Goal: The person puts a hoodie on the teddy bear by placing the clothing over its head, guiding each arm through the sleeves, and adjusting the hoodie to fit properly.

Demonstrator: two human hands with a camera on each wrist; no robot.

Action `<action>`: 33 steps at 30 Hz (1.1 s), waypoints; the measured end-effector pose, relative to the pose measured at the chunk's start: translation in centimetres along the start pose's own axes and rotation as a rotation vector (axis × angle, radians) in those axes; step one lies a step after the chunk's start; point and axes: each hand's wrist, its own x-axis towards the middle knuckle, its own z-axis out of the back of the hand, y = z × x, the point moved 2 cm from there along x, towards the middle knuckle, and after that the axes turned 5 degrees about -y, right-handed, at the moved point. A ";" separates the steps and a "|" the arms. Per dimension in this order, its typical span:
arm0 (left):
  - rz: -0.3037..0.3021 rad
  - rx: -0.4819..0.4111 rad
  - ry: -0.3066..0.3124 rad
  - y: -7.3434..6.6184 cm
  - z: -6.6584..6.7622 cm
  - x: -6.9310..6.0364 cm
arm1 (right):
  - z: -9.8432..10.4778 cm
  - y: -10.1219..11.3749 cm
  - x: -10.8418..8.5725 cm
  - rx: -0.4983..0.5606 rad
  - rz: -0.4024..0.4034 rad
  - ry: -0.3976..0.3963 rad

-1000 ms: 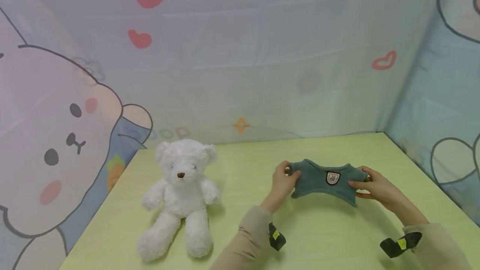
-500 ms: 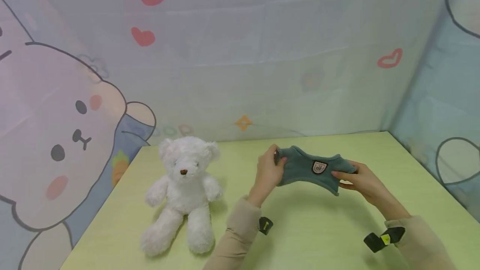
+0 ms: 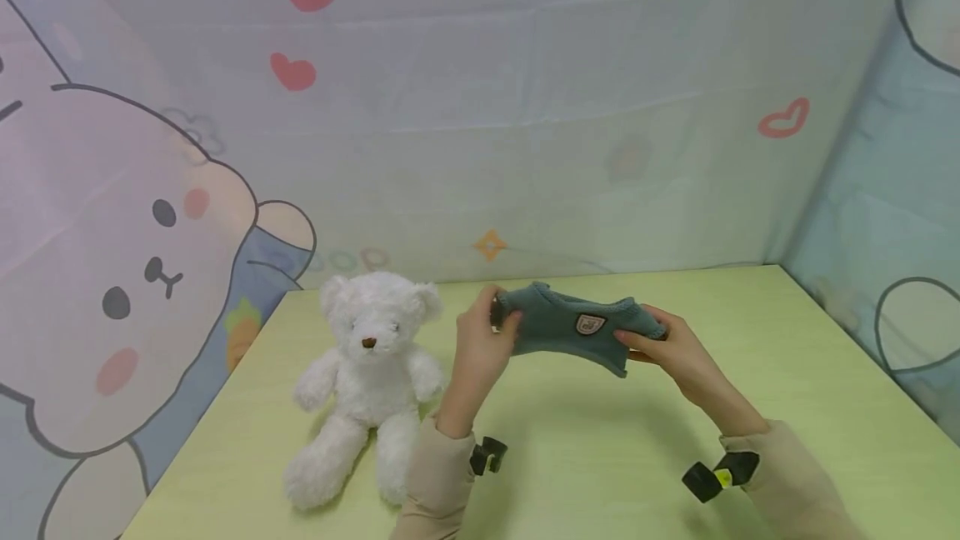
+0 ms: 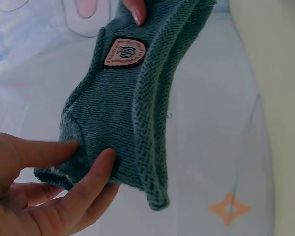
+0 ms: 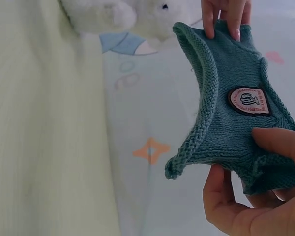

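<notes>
A small teal knitted sweater with a pink badge on its front is stretched between both hands above the table. My left hand grips its left sleeve end. My right hand pinches the other sleeve end, thumb on the front; in the right wrist view that thumb lies below the badge. The rolled hem hangs loose in the left wrist view, along the sweater's right side. A white teddy bear sits on the table, left of my left hand, with my left sleeve covering part of one leg.
The pale green table reaches back to a cloth backdrop printed with hearts and a cartoon bear. Another printed cloth stands along the right side. Black wrist cameras stick out from the sleeves.
Both hands have carried the sweater leftward and slightly up, closer to the teddy bear. The bear stays in its place on the table, while the head view has shifted slightly.
</notes>
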 end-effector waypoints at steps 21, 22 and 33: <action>0.085 0.262 0.215 2.5 10.3 -2.7 | -9.0 1.4 -0.3 0.038 0.124 0.177; 0.099 0.247 0.236 2.9 10.9 -2.8 | -9.6 1.5 -0.3 0.036 0.133 0.189; 0.150 0.133 0.342 6.2 16.8 -2.3 | -15.3 2.3 0.6 0.088 0.142 0.274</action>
